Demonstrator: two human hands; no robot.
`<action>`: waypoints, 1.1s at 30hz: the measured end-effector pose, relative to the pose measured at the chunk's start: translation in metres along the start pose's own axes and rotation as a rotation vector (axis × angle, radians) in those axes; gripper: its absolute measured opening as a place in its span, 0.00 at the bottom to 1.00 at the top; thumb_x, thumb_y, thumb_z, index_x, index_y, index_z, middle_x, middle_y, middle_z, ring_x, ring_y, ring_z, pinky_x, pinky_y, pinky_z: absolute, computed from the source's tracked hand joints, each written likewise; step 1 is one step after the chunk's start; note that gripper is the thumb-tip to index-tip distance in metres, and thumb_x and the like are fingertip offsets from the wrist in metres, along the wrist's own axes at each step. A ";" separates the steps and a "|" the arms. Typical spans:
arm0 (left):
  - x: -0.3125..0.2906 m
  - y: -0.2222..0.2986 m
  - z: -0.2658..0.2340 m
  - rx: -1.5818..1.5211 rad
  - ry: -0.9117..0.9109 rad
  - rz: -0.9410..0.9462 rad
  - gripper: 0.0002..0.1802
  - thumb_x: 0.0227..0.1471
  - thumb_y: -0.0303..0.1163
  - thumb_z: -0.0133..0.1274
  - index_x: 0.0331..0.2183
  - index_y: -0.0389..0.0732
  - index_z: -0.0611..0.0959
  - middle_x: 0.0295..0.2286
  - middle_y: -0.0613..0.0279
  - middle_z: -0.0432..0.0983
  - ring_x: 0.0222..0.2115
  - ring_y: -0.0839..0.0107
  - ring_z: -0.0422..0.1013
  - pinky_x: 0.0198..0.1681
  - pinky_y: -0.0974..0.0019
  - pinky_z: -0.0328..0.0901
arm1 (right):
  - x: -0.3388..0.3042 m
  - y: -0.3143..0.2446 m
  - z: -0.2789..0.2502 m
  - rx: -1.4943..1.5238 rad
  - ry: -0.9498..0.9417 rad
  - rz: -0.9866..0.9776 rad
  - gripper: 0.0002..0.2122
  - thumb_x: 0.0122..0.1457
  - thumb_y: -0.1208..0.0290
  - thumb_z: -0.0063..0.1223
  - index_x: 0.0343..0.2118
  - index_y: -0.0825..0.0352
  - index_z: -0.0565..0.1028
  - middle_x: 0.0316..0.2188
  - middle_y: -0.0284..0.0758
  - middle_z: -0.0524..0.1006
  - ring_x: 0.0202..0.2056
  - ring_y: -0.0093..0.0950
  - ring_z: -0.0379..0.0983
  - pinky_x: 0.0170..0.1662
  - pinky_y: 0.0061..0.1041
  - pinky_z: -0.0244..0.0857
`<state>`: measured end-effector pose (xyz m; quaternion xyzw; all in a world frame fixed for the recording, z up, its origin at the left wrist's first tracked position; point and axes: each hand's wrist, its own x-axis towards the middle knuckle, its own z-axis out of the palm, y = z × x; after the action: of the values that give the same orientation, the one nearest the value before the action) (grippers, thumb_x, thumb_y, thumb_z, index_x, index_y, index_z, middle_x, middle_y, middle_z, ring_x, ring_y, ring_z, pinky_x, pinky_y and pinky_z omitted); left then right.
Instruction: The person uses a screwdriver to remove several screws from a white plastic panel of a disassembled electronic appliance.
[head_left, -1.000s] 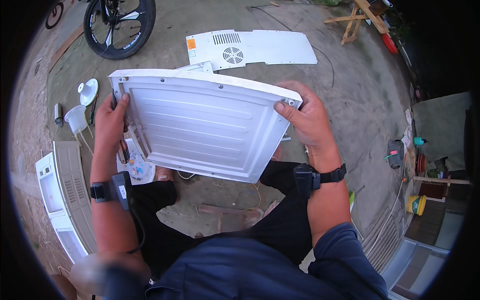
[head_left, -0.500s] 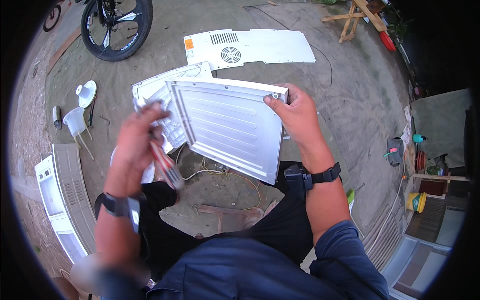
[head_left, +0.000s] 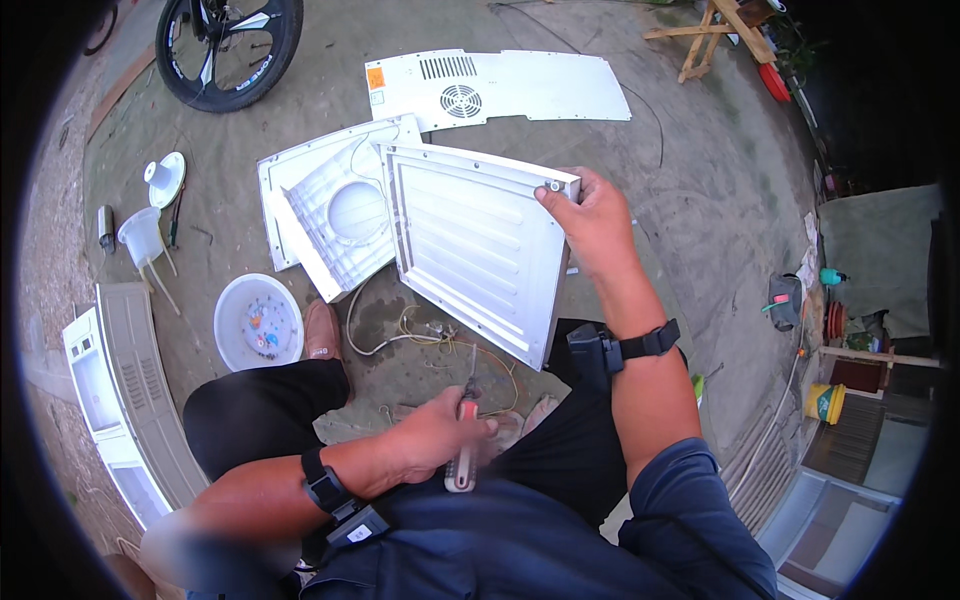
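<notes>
My right hand (head_left: 592, 208) grips the upper right corner of a white metal panel (head_left: 475, 240) with raised ribs, thumb on its face beside a small round fitting. The panel stands tilted in front of me. Low before my body, my left hand (head_left: 440, 430) is closed around a red-and-grey-handled screwdriver (head_left: 464, 455), its thin shaft pointing up and away from me. Behind the panel's left side lies a white plastic part (head_left: 345, 215) with a round recess, partly over another flat white piece.
By my foot stands a white basin (head_left: 227, 340) holding small parts. A vented white panel (head_left: 550, 85) lies farther out, near a bicycle wheel (head_left: 280, 60). Loose wires (head_left: 400, 340) lie below the held panel. Appliance housings (head_left: 150, 400) stand at left, a yellow bucket (head_left: 826, 403) at right.
My left hand has swung from beside the panel's left edge down and right, toward my lap, with the screwdriver. The panel's left edge has shifted right, uncovering the recessed part and basin.
</notes>
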<state>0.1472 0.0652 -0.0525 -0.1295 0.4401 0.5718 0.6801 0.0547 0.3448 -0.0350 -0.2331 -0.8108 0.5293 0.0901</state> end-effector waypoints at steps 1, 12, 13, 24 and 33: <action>0.000 -0.001 -0.002 0.021 -0.023 0.011 0.34 0.60 0.27 0.55 0.62 0.34 0.57 0.40 0.51 0.75 0.32 0.63 0.78 0.36 0.59 0.76 | 0.000 0.001 0.000 -0.010 -0.011 0.003 0.14 0.55 0.70 0.65 0.40 0.74 0.78 0.31 0.37 0.81 0.32 0.23 0.76 0.38 0.25 0.70; -0.030 0.091 -0.025 0.948 0.502 0.808 0.40 0.50 0.28 0.59 0.61 0.30 0.63 0.42 0.40 0.72 0.41 0.46 0.73 0.50 0.56 0.67 | 0.002 0.012 0.006 -0.030 -0.085 0.064 0.15 0.56 0.76 0.63 0.45 0.77 0.76 0.36 0.39 0.81 0.37 0.25 0.77 0.42 0.25 0.71; -0.037 0.099 -0.023 1.009 0.529 0.887 0.39 0.49 0.28 0.59 0.61 0.31 0.65 0.41 0.39 0.71 0.41 0.44 0.73 0.50 0.55 0.67 | 0.002 0.013 0.006 -0.025 -0.095 0.061 0.15 0.56 0.76 0.63 0.45 0.77 0.76 0.36 0.39 0.81 0.37 0.25 0.77 0.42 0.25 0.71; -0.032 0.114 -0.023 1.045 0.579 1.059 0.19 0.46 0.21 0.57 0.44 0.33 0.80 0.42 0.49 0.76 0.43 0.49 0.75 0.47 0.59 0.70 | -0.002 0.013 0.012 -0.090 -0.159 0.040 0.17 0.55 0.75 0.63 0.46 0.77 0.77 0.35 0.39 0.81 0.35 0.24 0.76 0.40 0.25 0.70; -0.029 0.113 -0.020 1.105 0.608 1.071 0.19 0.47 0.20 0.57 0.44 0.34 0.81 0.42 0.50 0.77 0.42 0.49 0.76 0.47 0.58 0.71 | -0.006 0.014 0.017 -0.216 -0.168 -0.001 0.18 0.52 0.69 0.62 0.43 0.74 0.79 0.32 0.43 0.83 0.34 0.30 0.80 0.41 0.29 0.72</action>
<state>0.0382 0.0677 -0.0055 0.3019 0.8247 0.4595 0.1328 0.0570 0.3329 -0.0543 -0.1960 -0.8679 0.4564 -0.0034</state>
